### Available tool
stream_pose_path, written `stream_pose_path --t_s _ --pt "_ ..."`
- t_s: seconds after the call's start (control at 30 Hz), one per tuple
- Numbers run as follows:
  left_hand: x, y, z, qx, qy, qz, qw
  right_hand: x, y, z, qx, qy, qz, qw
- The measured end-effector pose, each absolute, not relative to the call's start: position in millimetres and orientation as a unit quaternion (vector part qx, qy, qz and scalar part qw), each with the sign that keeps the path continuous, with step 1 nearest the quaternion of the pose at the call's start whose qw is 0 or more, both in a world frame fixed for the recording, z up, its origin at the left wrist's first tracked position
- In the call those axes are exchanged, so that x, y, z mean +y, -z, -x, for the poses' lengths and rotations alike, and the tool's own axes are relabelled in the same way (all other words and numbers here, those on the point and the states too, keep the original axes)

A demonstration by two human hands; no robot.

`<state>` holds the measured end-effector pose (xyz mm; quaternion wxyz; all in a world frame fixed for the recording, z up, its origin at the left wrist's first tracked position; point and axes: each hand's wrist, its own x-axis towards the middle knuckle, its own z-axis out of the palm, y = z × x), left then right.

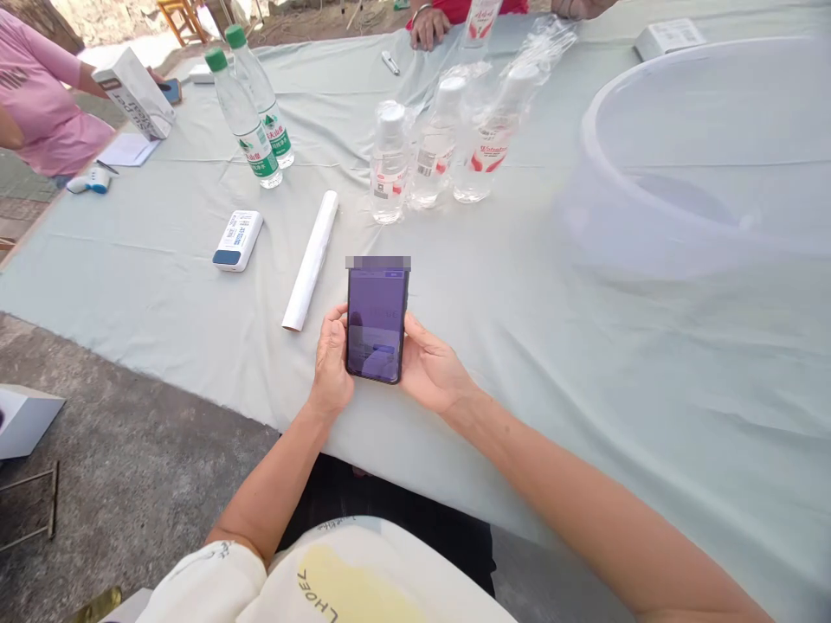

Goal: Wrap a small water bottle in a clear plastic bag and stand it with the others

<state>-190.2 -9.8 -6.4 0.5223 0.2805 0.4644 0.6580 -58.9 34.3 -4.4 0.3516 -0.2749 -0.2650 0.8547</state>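
Observation:
A smartphone (375, 324) with a dark case and a purple-tinted screen is held upright at the table's near edge. My left hand (332, 363) grips its left side, the thumb along the edge. Against the right side, my right hand (434, 363) closes round the phone with its fingers partly behind it. A white roll (312, 260), perhaps plastic film, lies just left of the phone. Farther left rests a small white device (237, 240) with a dark blue end. Several small clear bottles (389, 164) in plastic wrap stand beyond the phone.
Two green-capped water bottles (256, 143) stand at the back left. A large translucent tub (603, 173) takes up the right side of the cloth-covered table (519, 415). A white box (133, 91) is near a person in pink (58, 78). Across the table rests another person's hand (429, 28).

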Motion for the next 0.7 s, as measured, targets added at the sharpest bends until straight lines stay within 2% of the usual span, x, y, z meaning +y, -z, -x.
stream_pose_path --t_s 0.17,0.43,0.7 --pt "-15 7 221 0.459 -0.675 -0.254 0.520 37 9 97 -0.225 -0.882 0.239 0.337" --pt "-24 29 225 0.481 -0.703 -0.202 0.482 41 38 105 -0.272 -0.865 0.264 0.330" --pt "-25 35 228 0.490 -0.706 -0.201 0.471 39 43 105 -0.338 -0.840 0.267 0.330"
